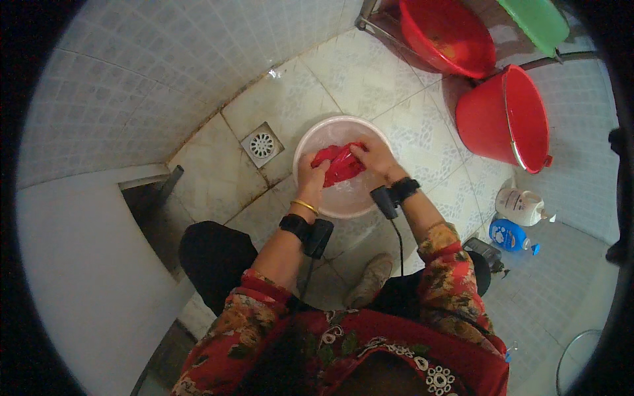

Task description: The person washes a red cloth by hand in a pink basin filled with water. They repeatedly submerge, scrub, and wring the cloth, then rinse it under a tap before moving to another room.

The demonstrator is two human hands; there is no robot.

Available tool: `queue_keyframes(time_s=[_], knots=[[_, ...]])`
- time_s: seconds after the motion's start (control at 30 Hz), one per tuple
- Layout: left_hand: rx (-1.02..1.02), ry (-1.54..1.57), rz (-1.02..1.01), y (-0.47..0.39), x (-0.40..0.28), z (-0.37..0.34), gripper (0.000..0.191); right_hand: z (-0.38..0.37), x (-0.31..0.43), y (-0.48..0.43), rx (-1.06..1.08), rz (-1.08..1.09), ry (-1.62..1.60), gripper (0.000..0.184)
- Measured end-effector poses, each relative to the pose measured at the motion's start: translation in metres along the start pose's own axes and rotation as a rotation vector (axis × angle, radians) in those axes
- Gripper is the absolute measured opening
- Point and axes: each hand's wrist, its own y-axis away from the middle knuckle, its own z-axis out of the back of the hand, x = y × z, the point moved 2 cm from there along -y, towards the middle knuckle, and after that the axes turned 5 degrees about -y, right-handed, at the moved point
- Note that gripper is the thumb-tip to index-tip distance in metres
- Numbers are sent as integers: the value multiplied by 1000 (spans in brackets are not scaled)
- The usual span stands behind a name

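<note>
A wet red cloth is gathered between my two hands, over a pale pink plastic basin with water in it. My left hand grips the cloth's left end, thumb on top. At its upper right end, my right hand holds it with the thumb pressed across the fabric. Most of my fingers are hidden behind the cloth or my own hands. The basin stands on the tiled floor, between and ahead of my knees.
A square floor drain lies left of the basin. To the right stand a red bucket, a red basin and a green plastic container. Along the right wall are a white pump bottle, a blue one and a dark bottle.
</note>
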Motion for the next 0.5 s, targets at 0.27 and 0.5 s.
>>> queue_keyframes(time_s=[0.27, 0.5], knots=[[-87, -747, -167, 28, -54, 6, 30, 66, 49, 28, -86, 55, 54, 18], [-359, -654, -287, 28, -65, 16, 25, 90, 44, 43, -324, 38, 521, 25]])
